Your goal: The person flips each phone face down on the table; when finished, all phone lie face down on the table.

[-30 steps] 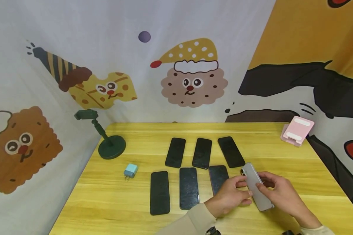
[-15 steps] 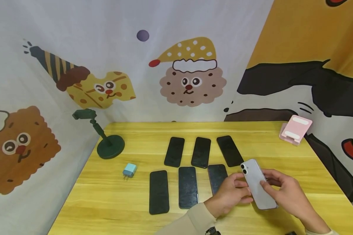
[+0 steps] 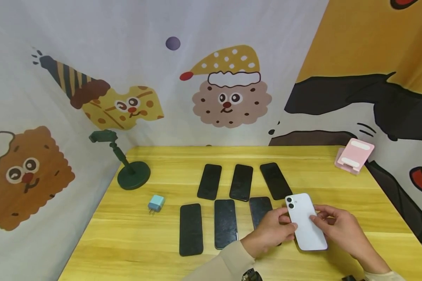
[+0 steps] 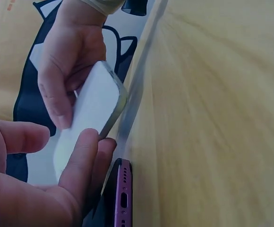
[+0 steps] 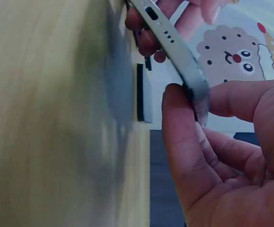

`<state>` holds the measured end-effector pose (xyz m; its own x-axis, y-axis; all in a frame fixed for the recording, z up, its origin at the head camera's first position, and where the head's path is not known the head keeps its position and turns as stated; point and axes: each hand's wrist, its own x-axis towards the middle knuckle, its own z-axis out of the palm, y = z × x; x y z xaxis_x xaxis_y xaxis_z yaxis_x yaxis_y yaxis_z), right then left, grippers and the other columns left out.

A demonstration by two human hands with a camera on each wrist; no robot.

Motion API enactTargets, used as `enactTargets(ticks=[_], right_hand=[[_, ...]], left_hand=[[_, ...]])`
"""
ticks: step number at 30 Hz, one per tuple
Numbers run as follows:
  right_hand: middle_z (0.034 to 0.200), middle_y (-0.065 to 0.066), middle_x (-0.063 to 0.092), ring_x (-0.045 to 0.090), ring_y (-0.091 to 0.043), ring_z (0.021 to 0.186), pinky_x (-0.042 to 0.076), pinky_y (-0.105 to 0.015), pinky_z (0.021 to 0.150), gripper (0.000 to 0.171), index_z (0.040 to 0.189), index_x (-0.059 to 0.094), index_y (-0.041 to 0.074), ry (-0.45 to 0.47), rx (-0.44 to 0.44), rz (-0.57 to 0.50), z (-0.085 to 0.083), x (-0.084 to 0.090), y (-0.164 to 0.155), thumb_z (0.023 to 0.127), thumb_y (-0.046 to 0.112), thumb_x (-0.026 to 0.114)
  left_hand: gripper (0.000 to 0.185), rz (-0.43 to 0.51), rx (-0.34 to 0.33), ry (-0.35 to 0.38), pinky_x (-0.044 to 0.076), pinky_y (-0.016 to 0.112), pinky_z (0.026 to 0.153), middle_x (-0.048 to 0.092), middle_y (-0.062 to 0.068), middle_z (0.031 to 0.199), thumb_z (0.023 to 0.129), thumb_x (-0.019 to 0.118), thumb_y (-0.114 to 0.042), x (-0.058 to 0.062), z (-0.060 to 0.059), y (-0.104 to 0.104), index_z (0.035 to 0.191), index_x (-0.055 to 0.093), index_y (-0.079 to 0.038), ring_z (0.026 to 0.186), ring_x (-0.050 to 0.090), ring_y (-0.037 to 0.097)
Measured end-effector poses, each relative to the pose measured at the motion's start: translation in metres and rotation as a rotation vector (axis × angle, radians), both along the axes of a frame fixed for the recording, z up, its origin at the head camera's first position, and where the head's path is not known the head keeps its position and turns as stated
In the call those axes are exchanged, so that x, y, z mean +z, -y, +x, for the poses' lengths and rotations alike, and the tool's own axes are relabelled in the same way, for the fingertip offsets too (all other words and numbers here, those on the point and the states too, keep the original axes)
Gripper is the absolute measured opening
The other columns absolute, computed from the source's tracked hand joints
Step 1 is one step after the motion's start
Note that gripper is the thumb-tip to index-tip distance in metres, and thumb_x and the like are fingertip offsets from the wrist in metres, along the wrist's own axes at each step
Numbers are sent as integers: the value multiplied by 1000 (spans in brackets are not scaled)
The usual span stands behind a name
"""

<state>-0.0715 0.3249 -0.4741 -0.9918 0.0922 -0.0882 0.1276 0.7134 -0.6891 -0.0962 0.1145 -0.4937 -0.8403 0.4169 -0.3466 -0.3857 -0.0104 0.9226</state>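
A white smartphone is held above the right side of the table, its back with two camera lenses turned up in the head view. My right hand pinches its right long edge between thumb and fingers. At the opposite edge, my left hand has its thumb over the rim, and the right wrist view shows its fingertips beneath the phone. The charging port shows on the end of the white smartphone in that view. A dark phone lies partly hidden under the left hand.
Several dark phones lie in two rows, among them a front-left phone and a back-middle phone. A blue plug charger and a dark green stand are at left. A pink phone stand stands at the back right corner.
The white smartphone has turned from a narrow, tilted view to showing its back broadly upward. Both hands stay at its edges, and the left thumb has come over the left rim.
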Motion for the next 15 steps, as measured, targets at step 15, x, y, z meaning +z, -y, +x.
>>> enactTargets(ticks=[15], right_hand=[[90,-6,73,67,-14,72,61,-30,56,51,137,63,-7,132,28,1,-10,-19,-5,97,20,78]], left_hand=[[28,-190,-66,-65,61,32,65,68,-4,101,97,76,-14,8,-4,6,124,73,-9,74,75,23]])
